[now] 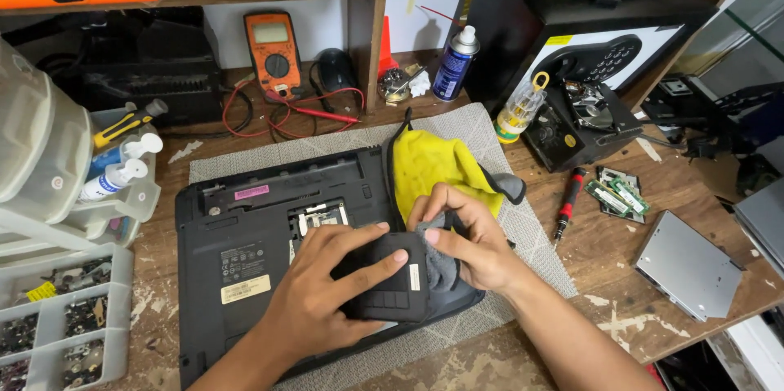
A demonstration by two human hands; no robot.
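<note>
On the upturned black laptop (245,252), w/ its base facing up, I've got a small black cover panel (390,277) lying over the laptop's right half, near its front edge. My left hand (327,289) lies flat on the panel, fingers spread fairly wide & pressing down, thumb hooked round the near side, so it's pinned rather than gripped. My right hand (469,240) is at the panel's right edge, fingers curled narrow, pinching a fold of the grey cloth (441,264) against that edge; the yellow part of the cloth (433,166) trails up over the laptop's right rear corner. To do this wipe well, I reckon: keep the left palm steady so the panel doesn't skate on the laptop, keep cloth bunched small under the fingertips, short strokes along the edge, light pressure so thin plastic doesn't flex. Watch the open bay (318,215) just behind the panel, lint shouldn't drop in. The red screwdriver (567,203) lies well right of the laptop, off the grey mat (327,150).
</note>
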